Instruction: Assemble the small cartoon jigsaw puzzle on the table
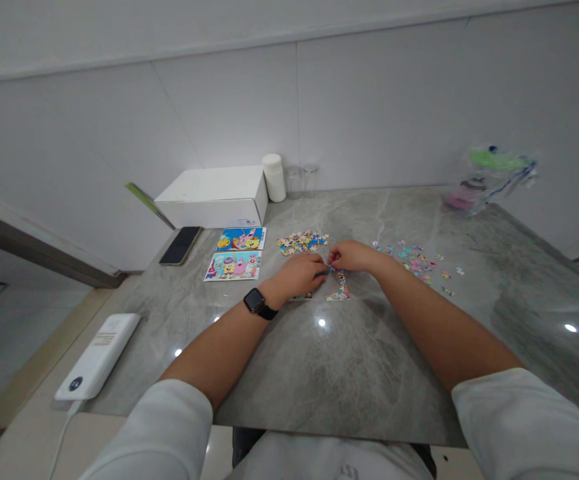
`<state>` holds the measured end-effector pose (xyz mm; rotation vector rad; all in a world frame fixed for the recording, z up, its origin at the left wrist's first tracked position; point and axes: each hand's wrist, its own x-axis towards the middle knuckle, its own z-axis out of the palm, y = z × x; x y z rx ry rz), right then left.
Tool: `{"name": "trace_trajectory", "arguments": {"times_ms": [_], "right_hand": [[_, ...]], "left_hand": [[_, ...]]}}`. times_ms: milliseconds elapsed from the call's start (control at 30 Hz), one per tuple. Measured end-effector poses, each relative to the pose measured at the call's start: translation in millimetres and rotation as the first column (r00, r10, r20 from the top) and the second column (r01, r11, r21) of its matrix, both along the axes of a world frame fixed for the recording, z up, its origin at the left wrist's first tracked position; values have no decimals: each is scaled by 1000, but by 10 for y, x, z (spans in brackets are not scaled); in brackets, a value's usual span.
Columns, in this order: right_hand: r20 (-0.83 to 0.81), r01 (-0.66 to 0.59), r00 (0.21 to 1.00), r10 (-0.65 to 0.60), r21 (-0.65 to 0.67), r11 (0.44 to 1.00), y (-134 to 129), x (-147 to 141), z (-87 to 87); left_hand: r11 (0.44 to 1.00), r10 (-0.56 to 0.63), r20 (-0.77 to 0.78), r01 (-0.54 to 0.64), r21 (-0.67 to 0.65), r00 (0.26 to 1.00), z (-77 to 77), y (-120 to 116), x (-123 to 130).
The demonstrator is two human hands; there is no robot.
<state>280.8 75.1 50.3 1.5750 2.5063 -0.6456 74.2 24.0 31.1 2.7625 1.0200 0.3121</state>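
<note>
Broadly, the grey marbled surface [369, 373] fills the lower and middle frame. A white box [214, 193] stands upper left of centre, with a white bottle [274, 179] and two clear glasses [302, 181] to its right. A plastic bag [489, 180] sits at upper right, a white power bank [99, 357] at lower left, and a dark phone [180, 245] in front of the box, near two cartoon cards [232, 266].

The left hand [299, 275] partly covers some pieces at centre; its grip is hard to read. The right hand [352, 256] has its fingertips together at the top of the puzzle strip [340, 289]; whether they clamp a piece is unclear.

That strip, bent and multicoloured, lies just right of centre. A yellow-and-blue pile [302, 243] lies above the left hand; loose pink-and-teal pieces [418, 261] scatter toward the right.
</note>
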Motion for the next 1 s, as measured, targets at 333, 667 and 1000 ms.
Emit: {"name": "trace_trajectory", "arguments": {"times_ms": [333, 667, 1000], "right_hand": [[11, 13, 1000, -14, 35, 999, 25, 72, 57], [79, -1, 997, 3, -27, 1000, 42, 174, 94], [83, -4, 997, 4, -7, 1000, 46, 150, 53]], "left_hand": [[998, -5, -11, 6, 57, 1000, -66, -4, 14], [998, -13, 19, 11, 55, 1000, -100, -22, 20], [1000, 8, 44, -9, 29, 999, -91, -65, 62]]}}
